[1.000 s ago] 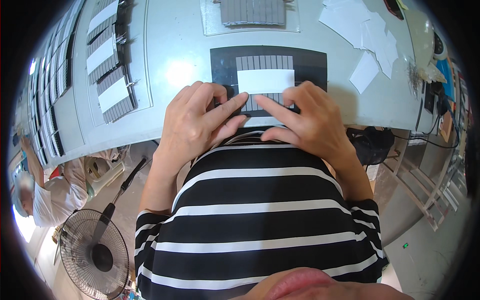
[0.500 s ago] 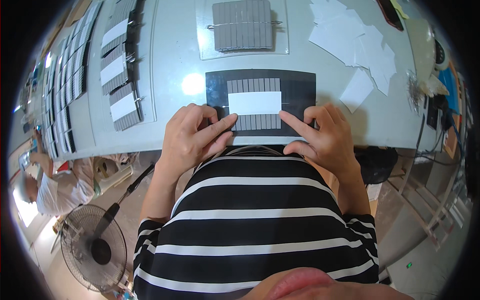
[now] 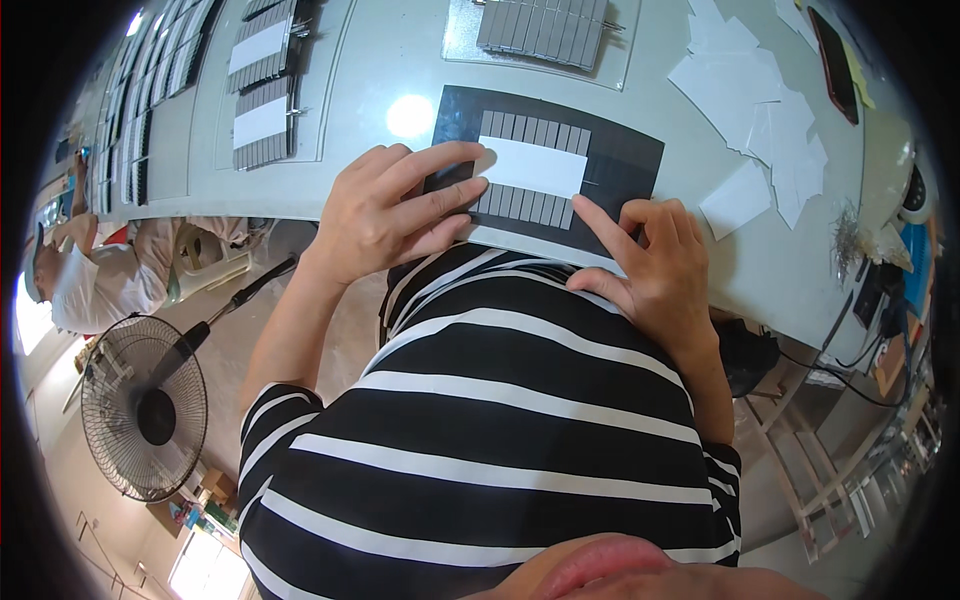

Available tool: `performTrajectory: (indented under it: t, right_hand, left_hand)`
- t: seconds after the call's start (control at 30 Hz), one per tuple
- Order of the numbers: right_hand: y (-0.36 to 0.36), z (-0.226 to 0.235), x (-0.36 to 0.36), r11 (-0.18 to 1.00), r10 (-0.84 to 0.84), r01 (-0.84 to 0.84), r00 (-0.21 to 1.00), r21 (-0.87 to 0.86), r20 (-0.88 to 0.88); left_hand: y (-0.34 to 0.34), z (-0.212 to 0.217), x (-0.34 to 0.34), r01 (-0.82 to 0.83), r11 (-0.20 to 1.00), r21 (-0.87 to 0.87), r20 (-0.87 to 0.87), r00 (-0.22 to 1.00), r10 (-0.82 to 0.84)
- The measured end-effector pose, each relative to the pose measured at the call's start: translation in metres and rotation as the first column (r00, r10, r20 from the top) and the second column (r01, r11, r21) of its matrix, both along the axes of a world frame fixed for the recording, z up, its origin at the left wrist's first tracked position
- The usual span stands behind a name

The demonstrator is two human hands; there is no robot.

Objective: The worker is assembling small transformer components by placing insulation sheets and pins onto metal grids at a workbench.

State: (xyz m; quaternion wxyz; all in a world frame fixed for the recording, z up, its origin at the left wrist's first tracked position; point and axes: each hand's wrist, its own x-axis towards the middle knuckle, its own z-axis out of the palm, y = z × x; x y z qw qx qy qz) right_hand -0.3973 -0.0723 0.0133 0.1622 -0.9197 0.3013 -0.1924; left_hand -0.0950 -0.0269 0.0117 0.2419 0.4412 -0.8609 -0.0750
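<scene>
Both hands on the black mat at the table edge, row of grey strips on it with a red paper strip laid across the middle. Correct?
Not quite: in the head view the paper strip across the row of grey strips is white, not red. The rest holds: the left hand and right hand both rest on the black mat at the edge of the pale table.

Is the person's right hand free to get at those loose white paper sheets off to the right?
Probably yes. The right hand rests only a fingertip on the black mat, holding nothing, and bare table lies between it and the white paper sheets.
</scene>
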Motion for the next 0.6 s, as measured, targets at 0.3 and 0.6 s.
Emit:
performTrajectory:
  t: [0.3, 0.6]
  right_hand:
    - [0.008, 0.003, 0.006, 0.998, -0.057, 0.055, 0.995, -0.026, -0.082]
    - [0.019, -0.003, 0.0, 0.971, -0.106, 0.082, 0.99, -0.225, -0.097]
  left_hand:
    - [0.0, 0.0, -0.008, 0.028, 0.999, -0.036, 0.062, 0.998, -0.026]
    - [-0.001, 0.006, -0.028, 0.057, 0.995, -0.081, 0.009, 0.998, -0.057]
